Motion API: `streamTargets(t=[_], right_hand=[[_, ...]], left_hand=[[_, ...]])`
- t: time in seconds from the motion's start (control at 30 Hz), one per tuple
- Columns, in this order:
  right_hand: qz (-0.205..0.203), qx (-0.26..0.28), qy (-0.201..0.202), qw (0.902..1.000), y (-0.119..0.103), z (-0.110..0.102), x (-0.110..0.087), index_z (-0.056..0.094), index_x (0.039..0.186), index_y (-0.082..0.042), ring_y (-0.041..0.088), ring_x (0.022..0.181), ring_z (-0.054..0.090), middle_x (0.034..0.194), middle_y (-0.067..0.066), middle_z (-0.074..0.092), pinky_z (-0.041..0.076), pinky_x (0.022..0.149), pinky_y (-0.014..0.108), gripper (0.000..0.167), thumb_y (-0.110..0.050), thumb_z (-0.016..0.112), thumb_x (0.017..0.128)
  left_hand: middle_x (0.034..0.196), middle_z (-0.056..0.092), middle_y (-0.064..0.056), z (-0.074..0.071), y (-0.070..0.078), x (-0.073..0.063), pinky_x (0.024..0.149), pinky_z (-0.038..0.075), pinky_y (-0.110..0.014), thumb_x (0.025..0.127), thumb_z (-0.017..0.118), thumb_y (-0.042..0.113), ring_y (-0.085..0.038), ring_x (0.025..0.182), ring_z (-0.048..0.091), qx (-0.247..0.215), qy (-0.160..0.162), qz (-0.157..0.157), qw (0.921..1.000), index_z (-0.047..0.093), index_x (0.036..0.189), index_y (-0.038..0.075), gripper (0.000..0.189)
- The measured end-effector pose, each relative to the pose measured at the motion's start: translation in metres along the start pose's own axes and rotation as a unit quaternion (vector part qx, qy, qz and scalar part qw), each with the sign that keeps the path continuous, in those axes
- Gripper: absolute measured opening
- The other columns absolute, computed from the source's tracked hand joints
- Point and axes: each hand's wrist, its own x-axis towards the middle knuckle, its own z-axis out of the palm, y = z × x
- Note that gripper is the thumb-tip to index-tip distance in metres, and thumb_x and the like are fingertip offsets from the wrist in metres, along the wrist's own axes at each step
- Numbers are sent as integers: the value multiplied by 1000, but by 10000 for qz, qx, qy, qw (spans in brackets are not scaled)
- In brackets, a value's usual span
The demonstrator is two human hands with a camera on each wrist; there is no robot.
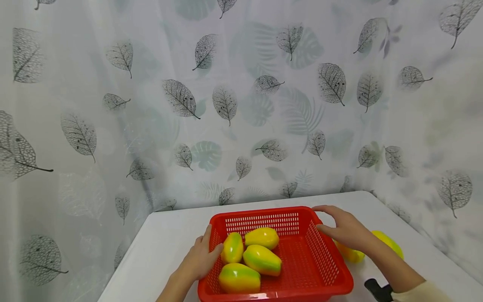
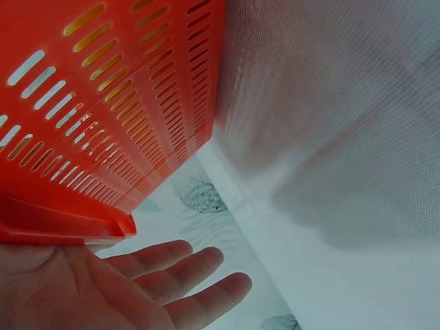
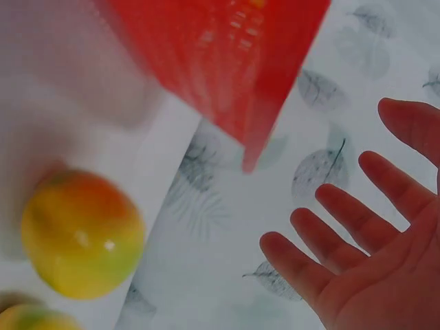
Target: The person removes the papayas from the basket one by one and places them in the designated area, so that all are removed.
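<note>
A red plastic basket [image 1: 305, 251] with slotted walls stands on the white table. Several glossy yellow-green oblong fruits [image 1: 262, 260] lie in its left half. At the left rim is my left hand [image 1: 198, 258], thumb at the top edge; in the left wrist view its straight fingers [image 2: 206, 302] reach out below the rim, along the slotted wall. My right hand [image 1: 349, 228] is beside the basket's far right corner. The right wrist view shows its palm facing the basket, fingers [image 3: 357, 216] spread and apart from the rim, holding nothing.
Two more fruits lie on the table right of the basket, one yellow-orange [image 1: 351, 253] and one yellow-green [image 1: 388, 242], partly behind the right forearm. A black object [image 1: 379, 290] sits near the right sleeve. A leaf-patterned curtain [image 1: 241, 105] hangs behind the table [image 1: 158, 239].
</note>
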Motion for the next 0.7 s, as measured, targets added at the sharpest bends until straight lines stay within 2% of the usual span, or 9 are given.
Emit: streamTargets(t=[0.27, 0.57, 0.7], right_hand=[[-109, 360, -309, 9988, -28, 12, 4, 58, 142, -10, 49, 132, 55, 143, 21, 60, 51, 101, 68, 55, -27, 76, 93], [53, 657, -519, 9965, -42, 17, 4, 59, 143, -14, 40, 129, 58, 141, 14, 62, 54, 102, 62, 57, -28, 78, 91], [-59, 697, -559, 9960, -49, 18, 5, 59, 142, -16, 40, 130, 57, 142, 13, 61, 54, 102, 63, 56, -30, 78, 91]], left_hand=[[143, 50, -32, 1, 1, 1, 68, 65, -53, 96, 64, 49, -45, 109, 66, -24, -42, 92, 9999, 22, 165, 10, 89], [140, 51, -32, 0, 2, -1, 68, 65, -54, 95, 65, 48, -43, 106, 67, 6, -21, 60, 10000, 22, 165, 9, 90], [140, 52, -32, 0, 1, 0, 73, 64, -58, 96, 64, 48, -43, 108, 66, 30, -16, 33, 10000, 22, 164, 9, 89]])
